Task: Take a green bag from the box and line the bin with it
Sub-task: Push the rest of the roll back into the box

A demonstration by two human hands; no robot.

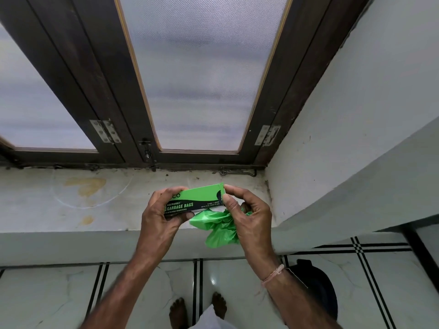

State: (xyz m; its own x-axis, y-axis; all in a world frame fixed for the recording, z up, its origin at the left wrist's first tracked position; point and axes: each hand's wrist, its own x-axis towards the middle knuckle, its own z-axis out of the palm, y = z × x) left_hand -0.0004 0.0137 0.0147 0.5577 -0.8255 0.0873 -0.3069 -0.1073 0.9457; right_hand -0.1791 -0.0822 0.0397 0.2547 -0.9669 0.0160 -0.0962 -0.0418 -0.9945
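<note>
A green and black garbage bag box (198,200) is held level above the window sill. My left hand (164,210) grips its left end. My right hand (247,211) pinches the flap at the box's right end with thumb and forefinger, while a crumpled green bag (217,227) is bunched under its other fingers and hangs below the box. A dark round bin (323,288) stands on the floor at the lower right, partly hidden behind my right forearm.
A stained white sill (71,200) runs below a dark-framed window (114,103) with frosted panes. A white wall (344,115) closes the right side. Below is a tiled floor (47,298) with black lines, and my bare feet (197,309).
</note>
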